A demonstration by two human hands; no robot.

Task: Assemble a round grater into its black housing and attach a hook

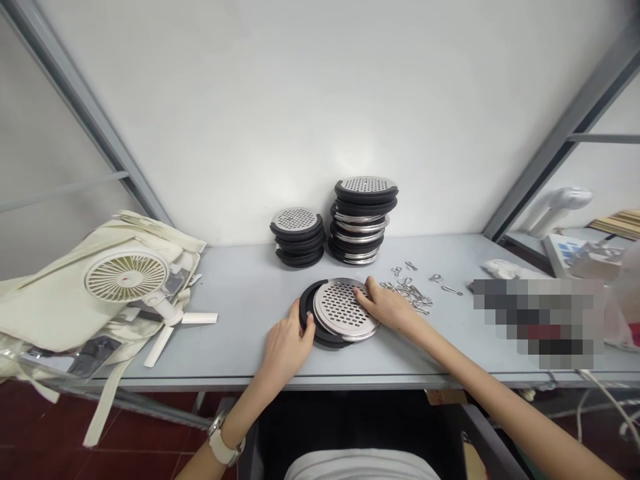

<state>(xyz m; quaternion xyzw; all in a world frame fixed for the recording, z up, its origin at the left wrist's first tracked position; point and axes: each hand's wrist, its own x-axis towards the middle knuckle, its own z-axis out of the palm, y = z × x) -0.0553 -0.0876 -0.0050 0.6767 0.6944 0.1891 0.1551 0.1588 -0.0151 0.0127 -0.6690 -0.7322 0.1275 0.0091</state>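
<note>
A round perforated metal disc lies partly over a black rubber ring on the grey table. My left hand grips the ring's left edge, thumb on top. My right hand rests on the disc's right side with fingers spread over the holes. Several small metal clips lie just right of my right hand. Behind stand two stacks of the same discs and rings, a short stack and a taller stack.
A cream handheld fan lies on a cream cloth bag at the table's left end. A blurred patch covers things at the right. Grey metal frame bars slant up on both sides before a white wall.
</note>
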